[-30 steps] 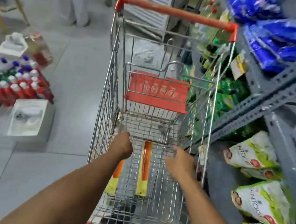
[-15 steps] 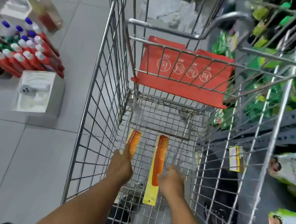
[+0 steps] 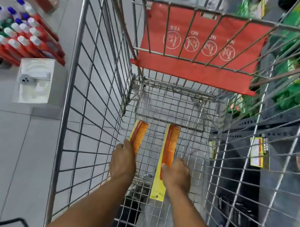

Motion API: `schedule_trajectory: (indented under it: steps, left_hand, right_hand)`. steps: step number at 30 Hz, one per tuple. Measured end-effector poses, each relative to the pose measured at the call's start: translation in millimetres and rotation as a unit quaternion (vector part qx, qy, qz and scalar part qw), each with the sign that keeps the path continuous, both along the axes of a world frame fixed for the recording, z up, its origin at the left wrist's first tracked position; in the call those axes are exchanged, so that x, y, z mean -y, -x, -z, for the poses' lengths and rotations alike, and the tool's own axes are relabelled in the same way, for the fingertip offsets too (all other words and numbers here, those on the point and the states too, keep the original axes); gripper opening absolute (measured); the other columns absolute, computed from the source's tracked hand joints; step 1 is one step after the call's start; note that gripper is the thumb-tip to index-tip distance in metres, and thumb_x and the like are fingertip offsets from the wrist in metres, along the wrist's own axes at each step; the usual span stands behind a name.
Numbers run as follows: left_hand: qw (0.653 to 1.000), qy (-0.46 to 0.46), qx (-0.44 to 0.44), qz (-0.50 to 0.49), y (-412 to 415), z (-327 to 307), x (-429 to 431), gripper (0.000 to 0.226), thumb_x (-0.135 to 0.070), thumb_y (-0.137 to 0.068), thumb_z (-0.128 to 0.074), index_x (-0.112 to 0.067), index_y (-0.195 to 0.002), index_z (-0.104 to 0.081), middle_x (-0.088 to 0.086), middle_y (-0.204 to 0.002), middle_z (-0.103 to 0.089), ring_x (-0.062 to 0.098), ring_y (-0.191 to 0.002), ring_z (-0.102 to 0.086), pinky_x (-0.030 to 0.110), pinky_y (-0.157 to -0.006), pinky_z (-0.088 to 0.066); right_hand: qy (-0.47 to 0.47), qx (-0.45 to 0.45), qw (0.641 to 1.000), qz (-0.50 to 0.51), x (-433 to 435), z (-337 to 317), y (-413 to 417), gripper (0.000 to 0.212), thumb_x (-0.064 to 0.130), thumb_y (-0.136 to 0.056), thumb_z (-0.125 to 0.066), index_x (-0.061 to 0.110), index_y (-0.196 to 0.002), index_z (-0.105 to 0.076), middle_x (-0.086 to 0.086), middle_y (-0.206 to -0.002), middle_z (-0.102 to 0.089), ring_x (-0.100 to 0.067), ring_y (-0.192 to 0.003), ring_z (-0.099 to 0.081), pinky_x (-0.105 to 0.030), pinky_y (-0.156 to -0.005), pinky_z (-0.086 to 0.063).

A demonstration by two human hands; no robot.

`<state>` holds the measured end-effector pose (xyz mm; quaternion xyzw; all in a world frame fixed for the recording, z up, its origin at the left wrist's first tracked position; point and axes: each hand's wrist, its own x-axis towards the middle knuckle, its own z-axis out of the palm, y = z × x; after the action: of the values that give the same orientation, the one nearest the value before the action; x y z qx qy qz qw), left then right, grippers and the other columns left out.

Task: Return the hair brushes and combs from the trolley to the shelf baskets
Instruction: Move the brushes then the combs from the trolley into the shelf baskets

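Two combs in wire trolley

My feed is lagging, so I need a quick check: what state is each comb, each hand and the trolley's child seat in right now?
Left comb: on yellow card, lying on the trolley floor, near end under the left hand.
Right comb: on yellow card, lying flat, not lifted.
Left hand: down on the left comb, grip not clear.
Right hand: touching the right comb, grip not clear.
Red child-seat flap: folded against the trolley's wire back.
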<state>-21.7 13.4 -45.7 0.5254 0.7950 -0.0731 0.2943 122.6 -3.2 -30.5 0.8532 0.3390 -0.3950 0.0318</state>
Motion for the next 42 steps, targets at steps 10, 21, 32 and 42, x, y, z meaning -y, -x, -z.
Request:
schedule_trajectory:
  steps: [10, 21, 32, 42]
  left_hand:
    - [0.996, 0.021, 0.053, -0.066, -1.9, -7.8, -9.8, 0.019, -0.021, -0.086, -0.068, -0.010, -0.099, -0.059, 0.007, -0.095, -0.068, 0.026, -0.085, -0.064, 0.039, -0.073, -0.055]
    - [0.953, 0.009, 0.234, -0.192, -3.5, -35.2, -7.1, 0.032, -0.030, -0.090, -0.064, -0.011, -0.115, -0.062, 0.007, -0.097, -0.071, 0.019, -0.076, -0.067, 0.031, -0.063, -0.055]
    - [0.905, -0.047, 0.386, -0.174, -22.7, -122.5, -32.8, 0.017, -0.018, -0.088, -0.068, -0.006, -0.099, -0.067, 0.006, -0.082, -0.072, 0.021, -0.071, -0.070, 0.037, -0.064, -0.059]
    - [0.869, -0.102, 0.475, -0.088, -41.7, -252.6, -3.1, 0.017, -0.006, -0.082, -0.071, -0.007, -0.066, -0.065, 0.011, -0.059, -0.066, 0.011, -0.044, -0.060, 0.027, -0.044, -0.050]
  right_hand:
    - [-0.006, -0.018, 0.998, 0.061, -3.0, 6.9, 2.5, 0.021, 0.024, -0.084, -0.067, 0.008, -0.095, -0.059, -0.012, -0.094, -0.066, -0.031, -0.079, -0.065, -0.030, -0.059, -0.046]
    - [-0.035, -0.097, 0.981, 0.166, 4.5, -30.0, -15.8, 0.027, 0.025, -0.088, -0.063, 0.028, -0.063, -0.052, 0.000, -0.081, -0.068, -0.025, -0.076, -0.066, -0.027, -0.062, -0.048]
    - [-0.188, -0.190, 0.927, 0.263, 10.9, -125.1, -39.1, 0.015, 0.010, -0.090, -0.058, 0.014, -0.077, -0.063, -0.002, -0.067, -0.064, -0.010, -0.049, -0.056, -0.017, -0.039, -0.038]
    - [-0.317, -0.219, 0.875, 0.294, 64.4, -242.6, -40.9, 0.017, 0.017, -0.080, -0.059, 0.001, -0.076, -0.066, -0.002, -0.059, -0.062, -0.015, -0.053, -0.053, -0.031, -0.056, -0.039]
